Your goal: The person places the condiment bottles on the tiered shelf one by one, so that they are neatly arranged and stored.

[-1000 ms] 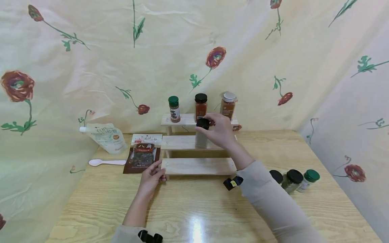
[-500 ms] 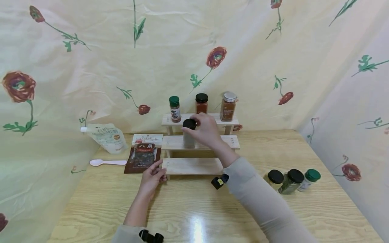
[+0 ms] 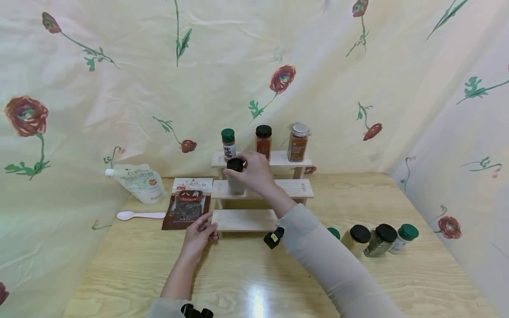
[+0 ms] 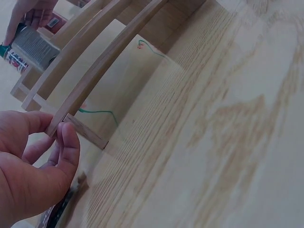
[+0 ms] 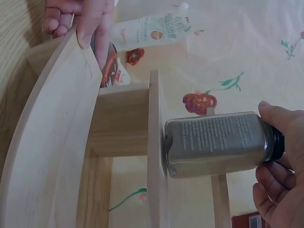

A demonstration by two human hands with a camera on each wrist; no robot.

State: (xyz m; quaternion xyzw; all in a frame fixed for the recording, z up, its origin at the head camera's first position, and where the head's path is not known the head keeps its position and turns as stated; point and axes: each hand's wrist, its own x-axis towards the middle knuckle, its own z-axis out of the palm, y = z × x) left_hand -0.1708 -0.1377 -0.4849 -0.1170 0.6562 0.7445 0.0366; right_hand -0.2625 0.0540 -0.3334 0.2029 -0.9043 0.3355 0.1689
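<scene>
A three-tier wooden shelf (image 3: 262, 189) stands at the middle of the table. My right hand (image 3: 254, 172) grips the black cap of a clear spice jar (image 5: 216, 142) filled with grey powder. The jar is upright, its base right at the middle tier's left part. My left hand (image 3: 199, 234) pinches the left end of the lowest tier (image 4: 90, 78) between thumb and fingers. On the top tier stand a green-capped bottle (image 3: 228, 143), a black-capped jar of red spice (image 3: 263, 141) and a silver-capped jar (image 3: 298, 142).
Left of the shelf lie a brown spice packet (image 3: 187, 204), a white spoon (image 3: 141, 215) and a spouted pouch (image 3: 139, 183). Several jars, among them a black-capped jar of green herbs (image 3: 380, 240), stand on the table at right, partly behind my sleeve.
My right hand has slid the grey spice jar leftward along the middle tier, from its centre to near the left end. My left hand keeps its hold on the lowest tier.
</scene>
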